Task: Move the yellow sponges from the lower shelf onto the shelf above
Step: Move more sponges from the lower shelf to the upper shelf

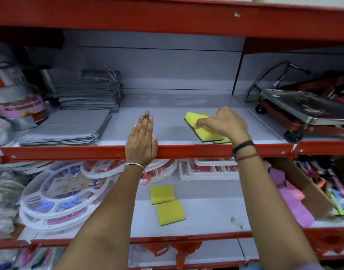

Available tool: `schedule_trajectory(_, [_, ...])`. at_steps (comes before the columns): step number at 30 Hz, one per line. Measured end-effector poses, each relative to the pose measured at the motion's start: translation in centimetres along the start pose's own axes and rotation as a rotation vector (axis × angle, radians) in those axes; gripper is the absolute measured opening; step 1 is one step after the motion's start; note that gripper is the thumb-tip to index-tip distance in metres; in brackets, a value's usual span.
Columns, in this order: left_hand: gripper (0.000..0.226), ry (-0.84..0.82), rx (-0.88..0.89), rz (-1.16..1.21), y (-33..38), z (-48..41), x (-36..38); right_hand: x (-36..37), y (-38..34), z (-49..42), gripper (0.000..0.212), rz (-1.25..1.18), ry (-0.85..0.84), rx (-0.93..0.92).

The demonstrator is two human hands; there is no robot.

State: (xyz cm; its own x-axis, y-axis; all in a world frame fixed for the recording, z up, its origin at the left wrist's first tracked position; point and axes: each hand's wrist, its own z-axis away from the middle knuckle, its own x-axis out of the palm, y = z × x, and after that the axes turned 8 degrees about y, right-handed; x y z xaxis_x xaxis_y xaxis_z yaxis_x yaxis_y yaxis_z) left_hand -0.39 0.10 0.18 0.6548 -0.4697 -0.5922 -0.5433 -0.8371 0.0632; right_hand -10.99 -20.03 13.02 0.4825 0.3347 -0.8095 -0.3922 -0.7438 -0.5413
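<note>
Two yellow sponges with green undersides lie on the lower shelf (206,209): one (162,194) further back, one (170,212) nearer the front, their corners touching. On the upper shelf (167,106) my right hand (223,123) pinches a yellow sponge (196,123) that is tilted up off the shelf. Under it, by the red front edge, part of another yellow sponge (222,141) shows. My left hand (143,139) lies flat, fingers together, palm down over the upper shelf's red front rail, holding nothing.
Stacks of grey cloths (70,125) fill the upper shelf's left side. A red divider (238,75) bounds it on the right, with a metal trolley (303,108) beyond. White round plastic racks (60,195) sit at the lower shelf's left, a white tray (210,170) behind.
</note>
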Motion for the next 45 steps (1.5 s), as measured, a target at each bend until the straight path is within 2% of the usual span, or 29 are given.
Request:
schedule_trajectory(3, [0.058, 0.0, 0.002, 0.004, 0.0, 0.0, 0.0, 2.7, -0.7, -1.8, 0.047, 0.061, 0.047, -0.015])
schedule_trajectory(6, [0.058, 0.007, 0.007, 0.006, 0.0, -0.1, 0.0, 5.5, -0.9, -2.8, 0.061, 0.147, 0.064, -0.053])
schedule_trajectory(9, [0.058, 0.015, 0.012, 0.008, -0.2, 0.0, 0.2, 7.4, -0.6, -3.7, 0.058, 0.221, 0.046, -0.035])
schedule_trajectory(15, [0.057, 0.052, 0.018, 0.001, -0.2, 0.1, 0.5, 7.5, -0.4, -3.7, 0.074, 0.257, 0.033, -0.03])
schedule_trajectory(19, [0.056, 0.081, 0.03, -0.005, -0.3, 0.2, 0.7, 6.6, 0.2, 0.2, 0.067, 0.061, 0.273, -0.122])
schedule_trajectory(24, [0.056, 0.124, 0.044, -0.013, -0.2, 0.0, 0.7, 9.8, 2.9, 7.6, 0.032, -0.269, 0.414, -0.328])
schedule_trajectory(26, [0.056, 0.13, 0.028, -0.013, -0.2, -0.1, 0.8, 13.5, 4.8, 9.4, 0.023, -0.293, 0.291, -0.349])
schedule_trajectory(29, [0.056, 0.135, 0.03, -0.022, -0.2, 0.3, 0.9, 19.8, 8.3, 10.6, 0.028, -0.218, -0.023, -0.318])
schedule_trajectory(33, [0.056, 0.145, 0.026, -0.024, -0.3, 0.3, 1.1, 26.0, 12.3, 11.0, 0.062, 0.053, -0.487, -0.287])
schedule_trajectory(35, [0.056, 0.148, 0.032, -0.028, -0.4, 0.3, 1.2, 27.9, 13.5, 11.1, 0.076, 0.15, -0.627, -0.317])
schedule_trajectory(40, [0.056, 0.154, 0.038, -0.023, -0.4, 0.3, 1.3, 29.5, 13.9, 11.4, 0.083, 0.329, -0.617, -0.375])
schedule_trajectory(45, [0.056, 0.141, 0.026, -0.03, -0.4, 0.4, 1.3, 28.9, 13.3, 11.2, 0.073, 0.416, -0.594, -0.379])
